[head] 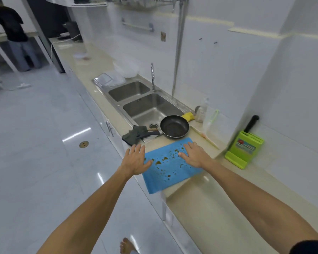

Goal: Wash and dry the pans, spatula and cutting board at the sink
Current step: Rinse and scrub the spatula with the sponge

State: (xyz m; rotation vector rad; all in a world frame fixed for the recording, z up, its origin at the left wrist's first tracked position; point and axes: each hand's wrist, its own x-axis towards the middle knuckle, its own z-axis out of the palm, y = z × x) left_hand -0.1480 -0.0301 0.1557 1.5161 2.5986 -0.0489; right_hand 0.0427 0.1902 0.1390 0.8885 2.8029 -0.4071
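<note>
A blue cutting board (170, 168) with brown stains lies on the counter, its near corner hanging over the front edge. My left hand (136, 159) hovers open at the board's left edge, fingers spread. Over the board's far right part my right hand (194, 154) is open and flat. A black frying pan (174, 127) sits at the near corner of the double steel sink (151, 109), with its handle pointing left over a dark cloth (134, 134). A wooden stick-like utensil (207, 138) lies beside the pan; I cannot tell whether it is the spatula.
A yellow sponge (188, 116), a soap bottle (202, 110) and a clear bag (210, 121) stand behind the sink. A green knife block (245, 148) stands at the right wall. Clear containers (117, 77) sit left of the sink. A person (13, 33) stands far back left.
</note>
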